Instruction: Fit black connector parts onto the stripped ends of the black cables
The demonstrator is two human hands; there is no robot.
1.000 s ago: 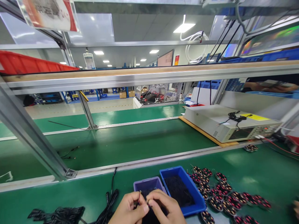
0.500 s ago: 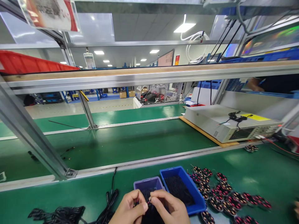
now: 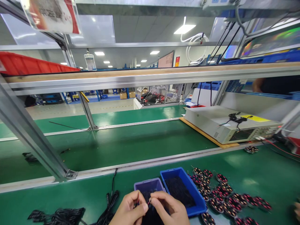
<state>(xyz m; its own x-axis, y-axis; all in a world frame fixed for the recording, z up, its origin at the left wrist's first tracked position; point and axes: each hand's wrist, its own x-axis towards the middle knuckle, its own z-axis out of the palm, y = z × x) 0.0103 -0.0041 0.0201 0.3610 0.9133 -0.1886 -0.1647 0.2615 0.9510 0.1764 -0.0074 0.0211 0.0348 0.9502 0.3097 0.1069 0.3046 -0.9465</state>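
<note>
My left hand (image 3: 131, 208) pinches thin red and black wires (image 3: 137, 199) between thumb and fingers at the bottom centre. Close beside it, my right hand (image 3: 169, 208) pinches the end of a thin wire, its fingertips nearly touching those of my left hand. Behind and between both hands stands a small purple bin (image 3: 149, 182) with dark contents. A larger blue bin (image 3: 201, 200) holding black material sits just to the right. My hands hide part of the purple bin and the dark things below.
Several round coils with red and black parts (image 3: 217, 204) lie right of the blue bin. Black cables (image 3: 58, 215) lie at the lower left. A grey instrument (image 3: 220, 122) stands at the back right. A metal post (image 3: 30, 134) rises at the left.
Both hands stay in nearly the same place, still pinching the wires. At the far upper right, another person's arm has shifted slightly behind the shelf.
</note>
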